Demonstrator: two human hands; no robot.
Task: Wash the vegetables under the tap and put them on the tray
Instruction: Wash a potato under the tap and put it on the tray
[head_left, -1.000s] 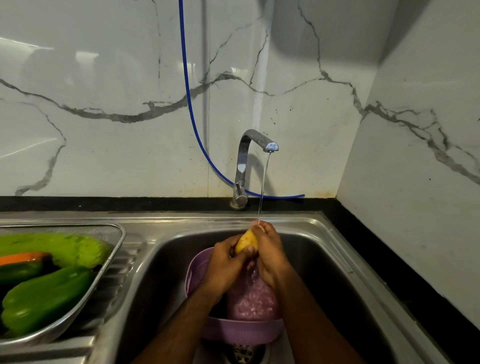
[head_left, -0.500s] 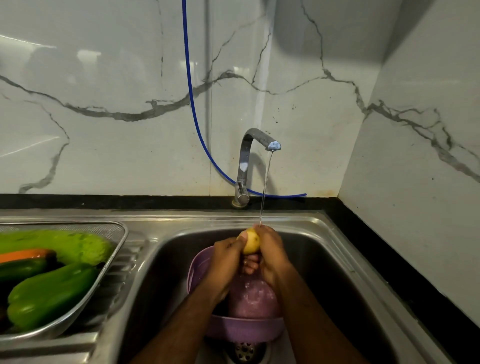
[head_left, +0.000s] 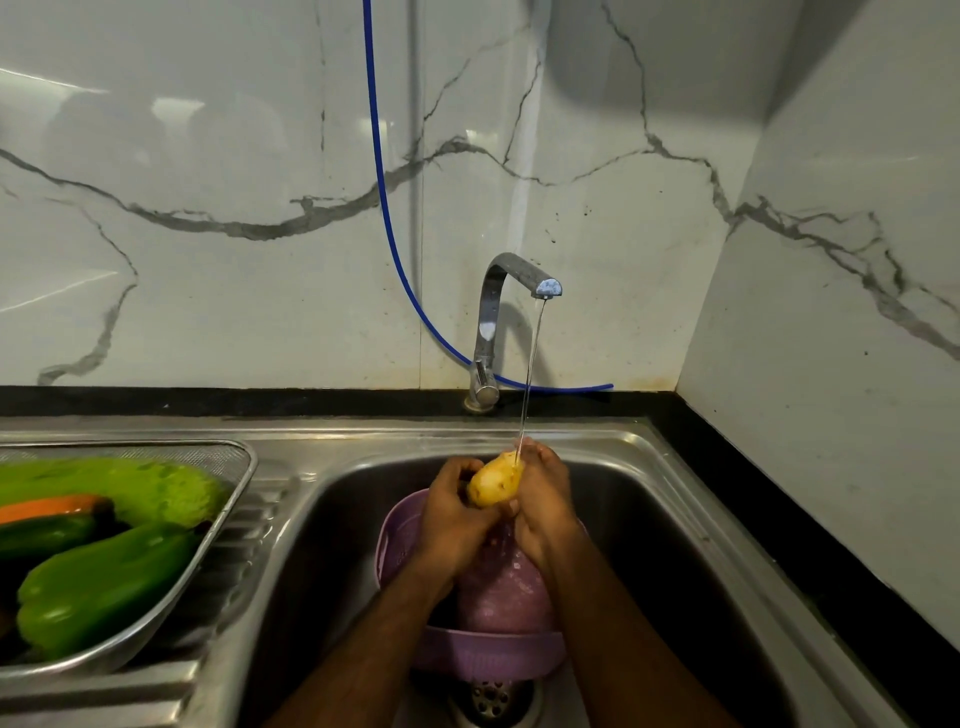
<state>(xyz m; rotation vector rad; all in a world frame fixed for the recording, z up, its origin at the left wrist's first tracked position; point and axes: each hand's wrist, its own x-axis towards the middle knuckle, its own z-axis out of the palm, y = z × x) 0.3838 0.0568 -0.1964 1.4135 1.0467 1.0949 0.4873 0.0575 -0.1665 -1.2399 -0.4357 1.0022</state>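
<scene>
Steel sink (head_left: 675, 499), marble wall (head_left: 208, 156)

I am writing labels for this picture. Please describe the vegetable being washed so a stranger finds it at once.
Start at the steel sink basin under the chrome tap. Above the purple plastic colander, both hands, left hand and right hand, hold a small yellow oval potato. It alone is yellow and under the water.

A stainless steel sink unit (head_left: 613, 434) fills the counter to its right corner, edged by a black counter strip (head_left: 779, 499) along the marble wall. On the ribbed drainboard at its left edge rests a mesh tray (head_left: 228, 452) of green vegetables, while a purple colander (head_left: 400, 525) sits in the basin over the drain (head_left: 491, 699)
</scene>
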